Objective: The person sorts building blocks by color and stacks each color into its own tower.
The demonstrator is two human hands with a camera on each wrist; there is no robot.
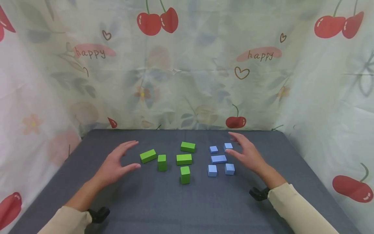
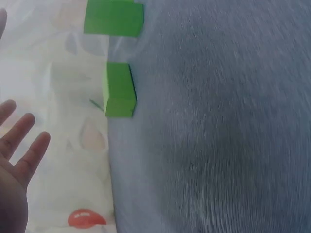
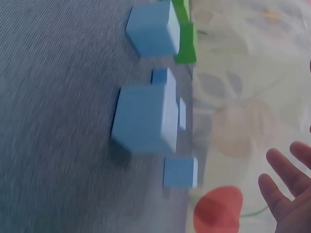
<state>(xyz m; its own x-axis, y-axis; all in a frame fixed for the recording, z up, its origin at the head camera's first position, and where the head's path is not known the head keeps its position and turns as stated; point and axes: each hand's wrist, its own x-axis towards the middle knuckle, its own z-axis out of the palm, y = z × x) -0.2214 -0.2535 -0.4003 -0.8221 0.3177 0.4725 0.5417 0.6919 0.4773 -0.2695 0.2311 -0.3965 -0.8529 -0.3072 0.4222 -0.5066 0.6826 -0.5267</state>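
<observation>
My left hand (image 1: 115, 164) hovers left of several green blocks, thumb and fingers spread apart and holding nothing. Nearest to it lies a tilted green block (image 1: 148, 156); an upright green block (image 1: 162, 162) stands just right of that. Toward the middle are a back green block (image 1: 188, 147), a flat-lying green block (image 1: 184, 159) and a front upright green block (image 1: 185, 175). My right hand (image 1: 248, 154) is held over the right edge of the blue blocks, fingers apart, gripping nothing. Its thumb partly covers a blue cube (image 1: 228, 146). A long blue block (image 1: 218, 159) and another blue cube (image 3: 146, 119) sit close by.
A dark grey cloth covers the table (image 1: 193, 208). Cherry-printed curtains (image 1: 187, 81) hang behind it and on both sides. A small flat blue block (image 1: 213, 149) and a front blue cube (image 1: 212, 170) lie between the green group and my right hand. Black bands are on both wrists.
</observation>
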